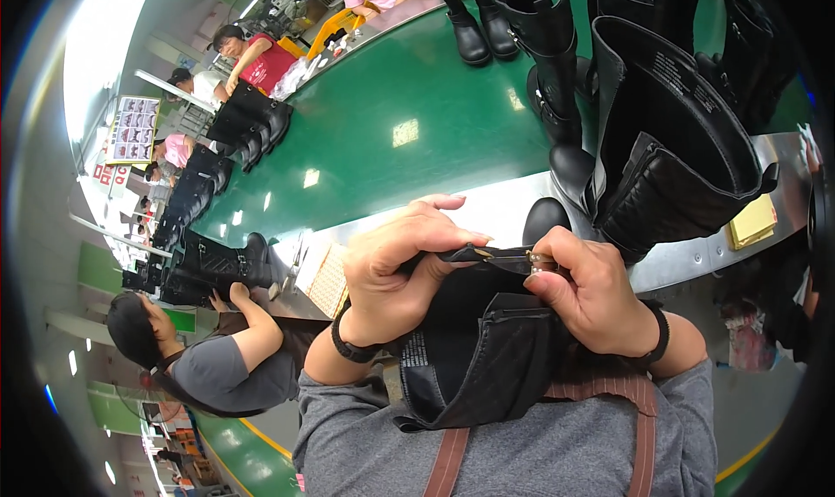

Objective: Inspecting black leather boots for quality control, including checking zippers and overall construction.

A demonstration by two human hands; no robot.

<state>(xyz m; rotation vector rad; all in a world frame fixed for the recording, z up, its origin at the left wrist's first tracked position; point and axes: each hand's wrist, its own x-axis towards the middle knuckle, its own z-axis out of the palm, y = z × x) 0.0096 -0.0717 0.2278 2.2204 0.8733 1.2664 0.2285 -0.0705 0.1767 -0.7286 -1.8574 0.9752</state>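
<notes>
1. The left hand (391, 275) is closed around the dark handles of small pliers (487, 255), fingers curled tight.
2. The right hand (591, 297) pinches the pliers' metal tip and a small fitting between thumb and forefinger.
3. The pliers lie crosswise, long axis running left to right between the two hands, tip toward the right hand.
4. A black boot (487, 358) rests in the lap just beneath both hands, shaft opening upward, nearer the right hand.
5. Beyond, the green conveyor surface (391, 132) carries more boots (670, 140).
</notes>
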